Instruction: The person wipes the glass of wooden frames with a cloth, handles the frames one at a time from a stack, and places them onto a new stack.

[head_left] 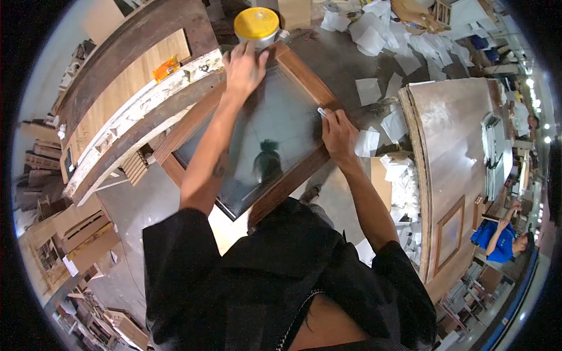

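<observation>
A brown wooden frame [294,180] with a dark, reflective glass panel [278,114] lies tilted before me. My left hand [246,69] is at its far corner, fingers curled over the edge of the wood. My left forearm crosses the frame and hides part of its left side. On the right side of the frame, my right hand [339,136] pinches a small white stick-like piece [321,112] at the edge of the glass; its exact kind is unclear. The near corner of the glass shows a dark edge close to my clothing.
A tub with a yellow lid [256,23] stands just beyond the frame. To the left is a workbench [199,23] with a plank and an orange packet [166,69]. Stacked panels [451,134] stand right. White sheets [374,35] litter the floor. A person in blue [497,240] works far right.
</observation>
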The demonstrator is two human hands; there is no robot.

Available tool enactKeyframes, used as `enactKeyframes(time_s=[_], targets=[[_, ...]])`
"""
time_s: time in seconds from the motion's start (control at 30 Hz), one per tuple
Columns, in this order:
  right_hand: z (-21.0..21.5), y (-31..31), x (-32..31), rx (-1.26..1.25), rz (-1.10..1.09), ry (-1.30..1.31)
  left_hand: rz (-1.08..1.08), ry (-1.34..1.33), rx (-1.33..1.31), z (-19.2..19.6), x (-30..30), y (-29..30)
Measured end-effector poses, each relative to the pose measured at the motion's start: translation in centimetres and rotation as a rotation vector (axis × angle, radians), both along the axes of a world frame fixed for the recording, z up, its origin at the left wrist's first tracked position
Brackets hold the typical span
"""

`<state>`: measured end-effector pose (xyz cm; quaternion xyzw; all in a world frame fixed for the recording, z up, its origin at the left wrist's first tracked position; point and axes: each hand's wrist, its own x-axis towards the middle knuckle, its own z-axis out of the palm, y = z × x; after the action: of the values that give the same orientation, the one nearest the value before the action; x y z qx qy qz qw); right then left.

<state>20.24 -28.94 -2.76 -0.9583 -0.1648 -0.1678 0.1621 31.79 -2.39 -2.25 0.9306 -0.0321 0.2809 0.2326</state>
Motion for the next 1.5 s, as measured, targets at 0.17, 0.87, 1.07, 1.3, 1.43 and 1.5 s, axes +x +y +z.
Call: enactKeyframes(time_s=[0.17,0.87,1.07,1.3,1.43,1.5], targets=[[-0.6,-0.3,0.5,-0.132,0.014,-0.022,0.087,0.582,-0.012,-1.7,4.4,-1.7],[0.2,2.6,2.4,-0.145,-0.018,0.120,0.147,0.658,0.068,-1.5,4.2,-1.5],[-1.7,7.9,8.3,-0.005,0.011,-0.077,0.136,0.670,0.094,-2.1,4.6,-2.2],[-0.6,6.5,7.5,-0.043,0.017,0.022,0.094,0.707,0.072,-2.2,4.7,-2.3],[2.1,1.0,1.8,-0.119,-0.180,0.449,0.085,0.771,0.037,-1.8,4.3,-2.4],[1.5,-3.4,-1.2,-0.010,-0.179,0.398,-0.008,0.302,0.060,-3.7,4.0,-0.8]])
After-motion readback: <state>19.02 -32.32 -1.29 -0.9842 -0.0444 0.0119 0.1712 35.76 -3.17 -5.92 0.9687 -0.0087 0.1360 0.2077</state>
